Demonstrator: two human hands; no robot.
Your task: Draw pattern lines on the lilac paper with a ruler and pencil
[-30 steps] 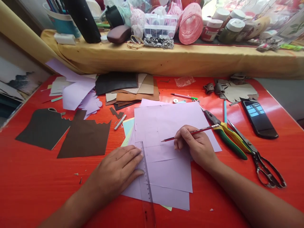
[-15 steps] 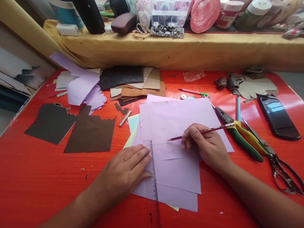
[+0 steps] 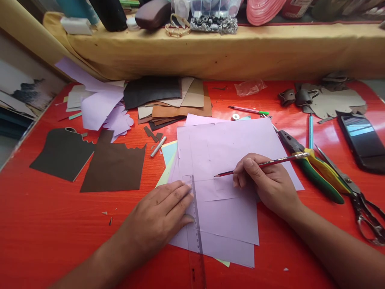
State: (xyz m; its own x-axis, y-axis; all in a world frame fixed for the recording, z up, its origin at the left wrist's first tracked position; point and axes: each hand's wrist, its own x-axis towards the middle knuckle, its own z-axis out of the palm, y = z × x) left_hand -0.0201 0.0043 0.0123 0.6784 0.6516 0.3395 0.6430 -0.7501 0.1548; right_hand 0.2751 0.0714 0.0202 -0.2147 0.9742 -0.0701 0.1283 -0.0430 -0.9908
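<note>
My left hand [image 3: 168, 210] lies flat with fingers stretched out, pressing a clear ruler [image 3: 197, 237] onto lilac paper sheets [image 3: 231, 220]. The ruler's lower end reaches past the paper over the table. In my right hand [image 3: 261, 180], a dark red pencil [image 3: 272, 162] is pinched between thumb and fingers. Its tip points left, at or just above the top sheet, right of the ruler's upper end. Faint pencil lines show on that sheet. Green and yellow sheets peek out from under the lilac ones.
Pliers [image 3: 313, 172], scissors [image 3: 359, 200] and a phone [image 3: 363, 140] lie to the right. Brown leather pieces [image 3: 112, 168] are at left, with a leather stack [image 3: 153, 94] behind. Jars and boxes crowd a cloth-covered ledge [image 3: 192, 52] at the back.
The camera view has tilted down slightly, so the back ledge sits higher in the picture. My left hand stays on the ruler, and the pencil stays in my right hand, with little visible movement.
</note>
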